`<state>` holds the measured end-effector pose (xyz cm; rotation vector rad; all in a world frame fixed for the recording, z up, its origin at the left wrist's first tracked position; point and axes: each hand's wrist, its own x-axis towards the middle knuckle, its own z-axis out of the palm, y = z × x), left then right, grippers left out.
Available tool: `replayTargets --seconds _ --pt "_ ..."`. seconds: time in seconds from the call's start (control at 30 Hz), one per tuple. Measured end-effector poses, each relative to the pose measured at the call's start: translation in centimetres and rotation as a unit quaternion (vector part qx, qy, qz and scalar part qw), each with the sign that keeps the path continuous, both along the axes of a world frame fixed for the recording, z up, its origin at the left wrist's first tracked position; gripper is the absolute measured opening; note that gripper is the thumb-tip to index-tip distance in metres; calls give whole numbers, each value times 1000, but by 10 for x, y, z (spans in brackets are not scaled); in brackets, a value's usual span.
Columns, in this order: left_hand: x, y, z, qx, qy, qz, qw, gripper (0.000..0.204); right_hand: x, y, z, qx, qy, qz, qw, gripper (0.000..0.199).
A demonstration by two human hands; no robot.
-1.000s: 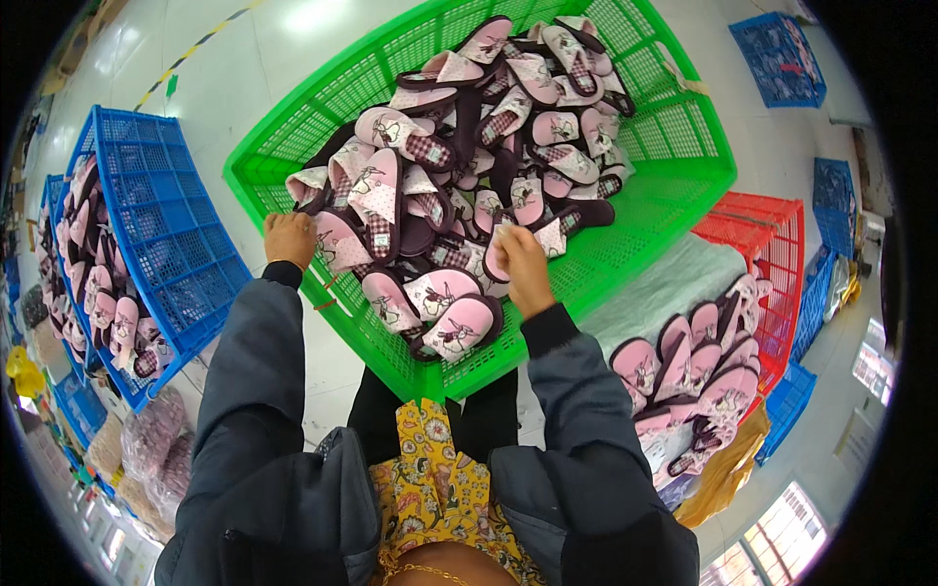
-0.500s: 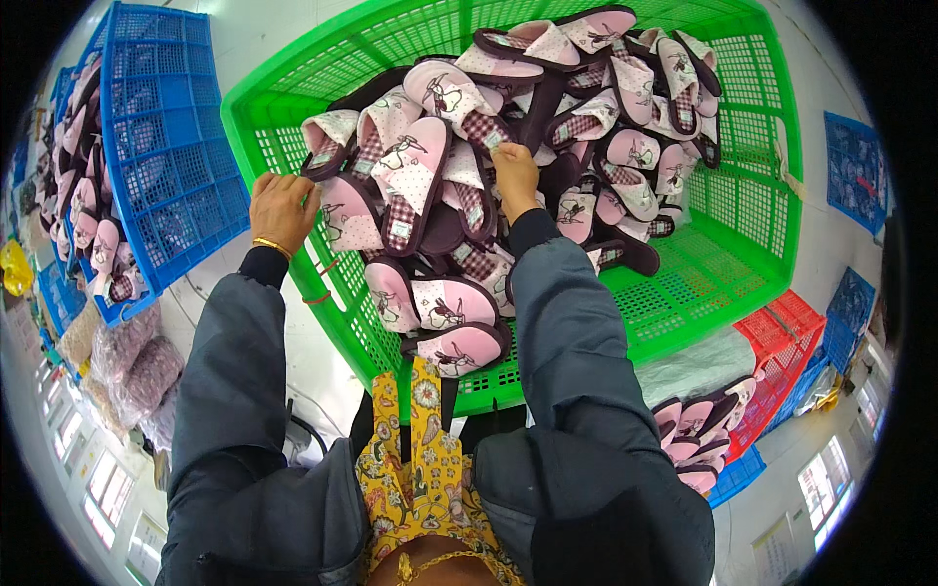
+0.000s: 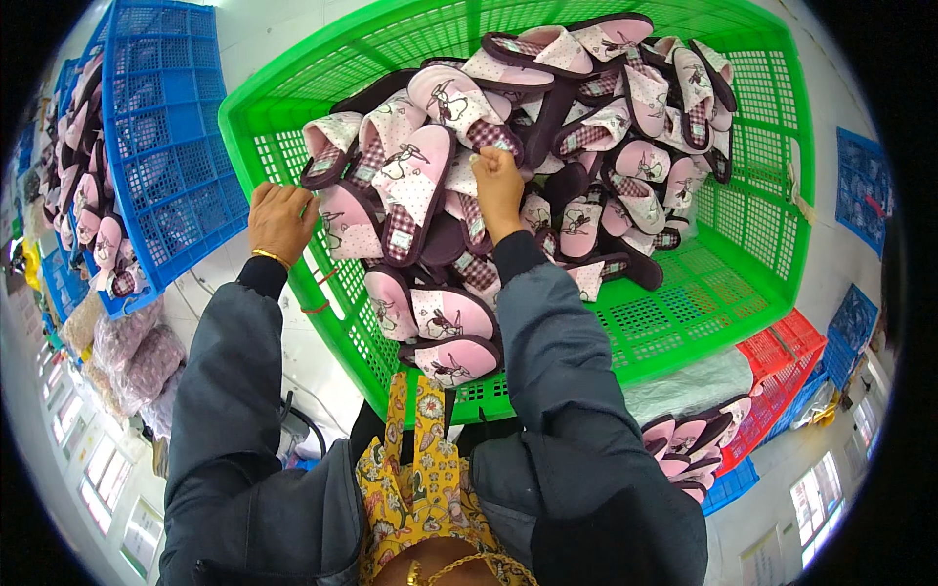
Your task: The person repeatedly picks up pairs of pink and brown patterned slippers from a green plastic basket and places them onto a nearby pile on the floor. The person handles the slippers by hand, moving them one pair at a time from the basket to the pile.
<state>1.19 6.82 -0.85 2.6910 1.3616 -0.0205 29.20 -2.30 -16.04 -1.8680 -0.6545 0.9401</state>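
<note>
Factory or workshop floor where slippers are handled in bulk. Before the left hand (image 3: 281,225) and right hand (image 3: 500,190), a large green crate (image 3: 760,186) contains a heap of slippers (image 3: 415,181), nearly all alike in their pink and dotted fabric, indicating batch work rather than household use. To the left of the left hand, similar slippers appear alongside a blue crate (image 3: 174,156); behind that hand lie bulging bags (image 3: 147,366). To the right of the right hand and nearer the body, further slippers adjoin a red crate (image 3: 782,376). Pale, smooth floor (image 3: 256,37) extends beyond the left hand.
</note>
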Motion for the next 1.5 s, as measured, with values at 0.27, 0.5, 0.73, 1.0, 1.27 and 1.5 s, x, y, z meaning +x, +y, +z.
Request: replayTargets --seconds 0.27,0.5,0.73,1.0,1.27,1.5 --pt "-4 0 1 -8 5 4 1000 10 -30 -4 41 -7 -17 113 993 64" --pt "-6 1 0 -5 6 4 1000 12 -81 -15 38 -40 -155 161 974 92" --pt "-5 1 2 -1 -22 1 1000 14 -36 -21 29 -4 70 204 976 64" --pt "-8 2 -1 -5 -23 1 1000 15 14 30 43 26 -295 236 926 37" --pt "-7 2 1 -17 -23 6 1000 11 -23 5 57 -154 -107 124 974 71" --pt "-9 -1 3 -8 -31 9 999 12 -16 36 43 -139 16 108 984 71"
